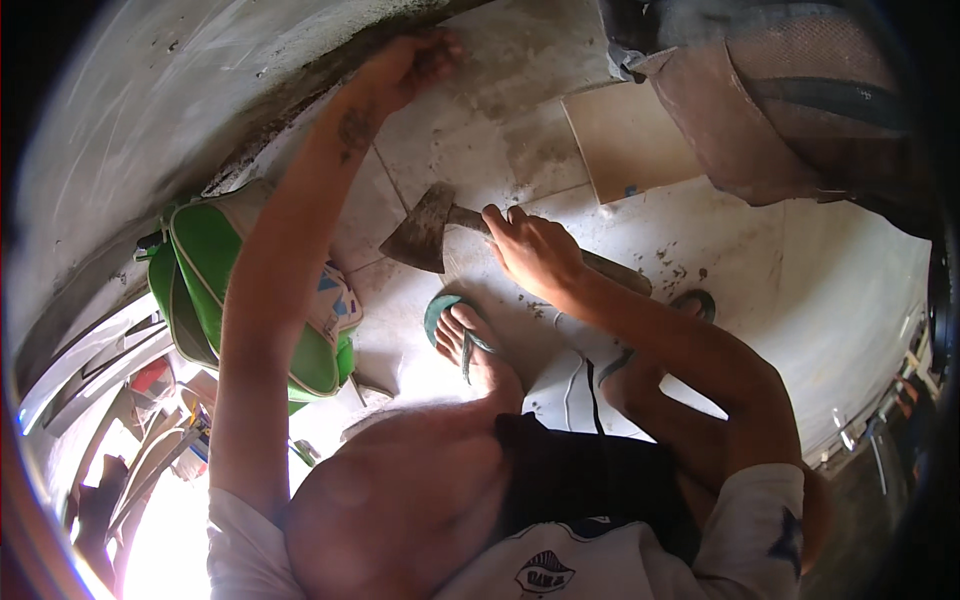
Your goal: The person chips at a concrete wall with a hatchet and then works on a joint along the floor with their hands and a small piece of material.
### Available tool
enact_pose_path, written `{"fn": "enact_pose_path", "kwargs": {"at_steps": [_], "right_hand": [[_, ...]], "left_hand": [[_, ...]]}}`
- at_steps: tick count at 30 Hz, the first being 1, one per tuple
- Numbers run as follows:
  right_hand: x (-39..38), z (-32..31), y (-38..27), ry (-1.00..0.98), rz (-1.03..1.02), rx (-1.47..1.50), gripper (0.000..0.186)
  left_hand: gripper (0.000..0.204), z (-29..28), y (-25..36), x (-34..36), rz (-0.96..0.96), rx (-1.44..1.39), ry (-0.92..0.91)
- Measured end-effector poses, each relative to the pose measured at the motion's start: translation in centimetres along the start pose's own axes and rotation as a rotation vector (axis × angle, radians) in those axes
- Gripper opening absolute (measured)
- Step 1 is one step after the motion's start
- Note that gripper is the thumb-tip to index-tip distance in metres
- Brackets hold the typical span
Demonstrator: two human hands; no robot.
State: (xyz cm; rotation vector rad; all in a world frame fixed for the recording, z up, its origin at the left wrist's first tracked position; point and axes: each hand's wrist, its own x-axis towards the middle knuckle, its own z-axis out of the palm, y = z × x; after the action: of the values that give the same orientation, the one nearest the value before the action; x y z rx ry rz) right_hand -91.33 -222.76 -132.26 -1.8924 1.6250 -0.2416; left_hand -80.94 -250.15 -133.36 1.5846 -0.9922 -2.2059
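My right hand (533, 252) is closed around the wooden handle of an axe (422, 228). The axe's worn, rusty head points left, just above the floor tiles or resting on them; I cannot tell which. Its handle runs down to the right beneath my wrist. My left arm stretches far forward, and my left hand (410, 72) is near the foot of the wall. Its fingers look loosely bent and apart, dim in the shade, with nothing visible in them. My feet, in green flip-flops (440, 318), are behind the axe.
A green and white bag (205, 255) leans by the wall at left. A loose square tile (635, 140) lies ahead, beside a brown and dark mesh-covered item (790, 110) at far right. Dirt crumbs (680, 270) and thin cords (572, 385) lie on the floor. Clutter fills the lower left.
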Motion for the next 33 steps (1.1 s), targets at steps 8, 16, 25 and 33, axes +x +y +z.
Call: {"fn": "enact_pose_path", "kwargs": {"at_steps": [8,16,25,33], "right_hand": [[-0.1,0.4,0.0,0.096,-0.041,0.034,0.029],[-0.2,0.8,0.2,0.113,-0.018,0.056,0.028],[-0.3,1.1,0.9,-0.027,0.034,0.098,0.032],[0.0,1.0,0.6,0.072,0.022,0.137,0.019]], "left_hand": [[0.024,-3.0,-0.9,3.1,-0.005,-0.145,-0.195],[0.026,-3.6,-1.1,3.7,-0.008,-0.076,-0.18],[0.024,-2.2,-1.3,2.9,0.039,-0.036,-0.037],[0.025,-2.7,-1.5,2.2,0.051,-0.085,-0.026]]}}
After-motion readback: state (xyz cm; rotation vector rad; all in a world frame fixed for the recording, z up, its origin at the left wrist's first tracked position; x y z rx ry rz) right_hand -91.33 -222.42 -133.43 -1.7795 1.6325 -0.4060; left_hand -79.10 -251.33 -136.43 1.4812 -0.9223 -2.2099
